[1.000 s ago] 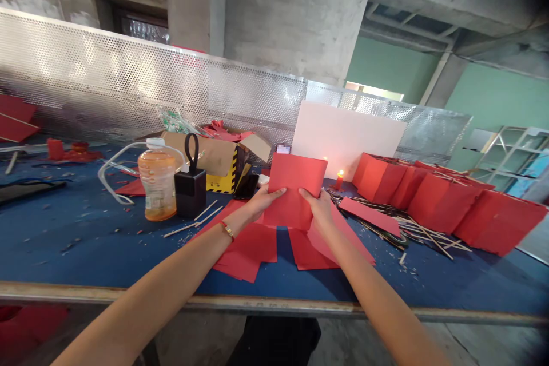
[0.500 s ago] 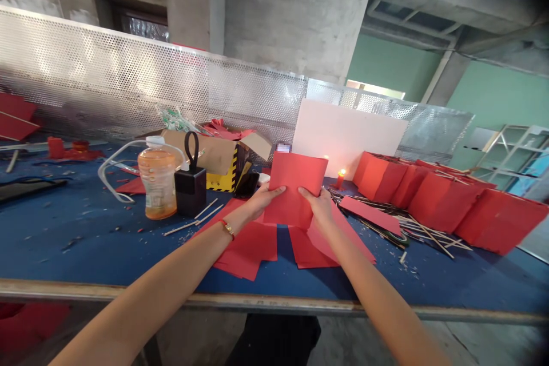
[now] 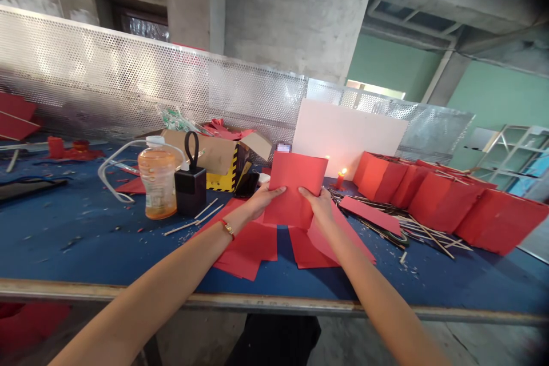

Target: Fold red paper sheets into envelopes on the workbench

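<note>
A sheet of red paper (image 3: 295, 174) is held upright above the table, slightly curved, between both hands. My left hand (image 3: 265, 197) grips its left side, thumb on the near face and fingers behind. On the right side, my right hand (image 3: 319, 201) pinches it the same way. Beneath lie two spreads of red sheets, a left stack (image 3: 253, 246) and a right stack (image 3: 309, 254), with blue tabletop showing between them. Past the right hand a lit red candle (image 3: 340, 178) burns; a second small flame shows just above the sheet's top right corner.
To the left stand an orange bottle (image 3: 157, 183), a black power bank (image 3: 191, 190) and an open cardboard box (image 3: 201, 151). Rightward are thin sticks (image 3: 433, 234), a red strip (image 3: 371, 214) and folded red panels (image 3: 446, 197). A white board (image 3: 347, 131) leans behind.
Both hands and the red sheet stay practically still. Only the candle flame has flickered, leaning a little to the right.
</note>
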{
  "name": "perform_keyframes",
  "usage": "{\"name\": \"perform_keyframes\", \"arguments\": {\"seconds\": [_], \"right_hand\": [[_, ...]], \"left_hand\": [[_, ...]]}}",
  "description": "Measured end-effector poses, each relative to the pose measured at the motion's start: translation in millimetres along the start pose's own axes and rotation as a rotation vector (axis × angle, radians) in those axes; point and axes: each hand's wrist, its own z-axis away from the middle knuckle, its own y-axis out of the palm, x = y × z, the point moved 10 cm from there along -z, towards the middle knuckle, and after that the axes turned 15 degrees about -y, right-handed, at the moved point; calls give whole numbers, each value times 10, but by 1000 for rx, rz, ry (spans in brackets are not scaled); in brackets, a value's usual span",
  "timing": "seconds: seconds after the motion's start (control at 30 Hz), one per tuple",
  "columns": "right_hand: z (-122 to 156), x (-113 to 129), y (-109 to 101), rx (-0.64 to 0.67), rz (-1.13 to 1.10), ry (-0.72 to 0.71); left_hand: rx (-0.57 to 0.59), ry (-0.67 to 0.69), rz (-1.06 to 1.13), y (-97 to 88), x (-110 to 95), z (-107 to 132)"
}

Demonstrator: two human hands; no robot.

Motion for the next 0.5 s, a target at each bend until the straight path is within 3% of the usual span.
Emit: {"name": "perform_keyframes", "arguments": {"seconds": [0.5], "right_hand": [[7,37,5,5,17,2]], "left_hand": [[10,47,-11,24,-28,-19]]}}
